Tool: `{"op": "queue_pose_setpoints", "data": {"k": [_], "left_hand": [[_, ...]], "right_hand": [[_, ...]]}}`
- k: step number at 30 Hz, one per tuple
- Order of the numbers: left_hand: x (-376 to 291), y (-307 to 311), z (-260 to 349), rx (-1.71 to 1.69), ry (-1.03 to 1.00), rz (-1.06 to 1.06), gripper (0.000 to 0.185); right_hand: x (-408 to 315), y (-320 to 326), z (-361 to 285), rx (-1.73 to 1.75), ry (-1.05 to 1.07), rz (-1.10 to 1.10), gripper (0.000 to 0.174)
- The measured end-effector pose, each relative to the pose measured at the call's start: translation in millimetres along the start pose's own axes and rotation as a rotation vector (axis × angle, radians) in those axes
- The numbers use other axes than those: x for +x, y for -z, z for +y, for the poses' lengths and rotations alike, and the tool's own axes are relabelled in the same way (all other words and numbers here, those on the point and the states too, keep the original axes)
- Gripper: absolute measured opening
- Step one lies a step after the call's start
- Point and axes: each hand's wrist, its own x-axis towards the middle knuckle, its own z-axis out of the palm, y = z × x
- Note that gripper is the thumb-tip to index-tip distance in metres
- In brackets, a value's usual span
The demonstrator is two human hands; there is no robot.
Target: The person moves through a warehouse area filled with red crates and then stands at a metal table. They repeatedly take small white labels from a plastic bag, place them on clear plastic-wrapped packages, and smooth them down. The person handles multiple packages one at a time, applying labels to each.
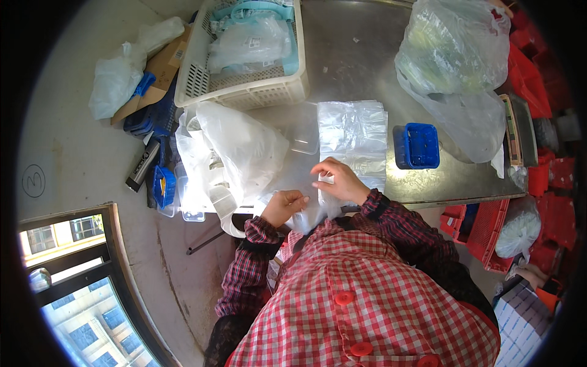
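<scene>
In front of my apron, at the table's near edge, hangs a crumpled clear plastic bag (306,221). My left hand (285,206) pinches with thumb and forefinger beside it, with film running along its lower side. To its right, my right hand (343,181) has a bent forefinger and thumb with a gap between the tips; whether its other fingers grip film is hidden. A stack of flat clear plastic bags (352,133) lies just beyond my right hand. Left of my hands stands a white plastic bag (243,149) with a label roll (224,202) trailing its strip over the edge.
A white plastic crate (257,97) holding packaging stands at the back left. On the metal table (353,59) sit a blue plastic tray (421,146) and a large bag of green vegetables (454,50). Red crates (488,234) line the right. A wall (73,151) rises at left.
</scene>
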Motion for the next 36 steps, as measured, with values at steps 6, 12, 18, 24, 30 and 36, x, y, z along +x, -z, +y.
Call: {"op": "queue_pose_setpoints", "data": {"k": [6,12,18,24,30,36], "left_hand": [[7.5,-24.8,-40.5,-0.41,0.075,0.14,0.026],[27.1,-30.5,-17.5,-0.634,-0.148,0.947,0.031],[40.0,-33.4,24.9,-0.57,-0.369,1.067,0.03],[34.7,-36.0,16.7,-0.634,-0.256,1.166,0.029],[43.5,-42.1,5.0,-0.749,-0.215,1.137,0.026],[36.6,-47.9,6.2,-0.779,-0.205,0.898,0.022]], "right_hand": [[-43.8,-7.0,4.2,0.046,-0.237,-0.011,0.04],[-58.3,-21.2,-21.2,0.189,-0.295,-0.708,0.055],[-43.5,-44.2,-26.7,0.421,-0.4,-0.293,0.036],[-47.1,-38.6,-16.8,0.473,-0.286,-0.163,0.034],[-38.6,-48.0,-21.6,0.086,-0.085,0.158,0.036],[-33.3,-37.5,-15.5,0.107,-0.21,0.062,0.022]]}}
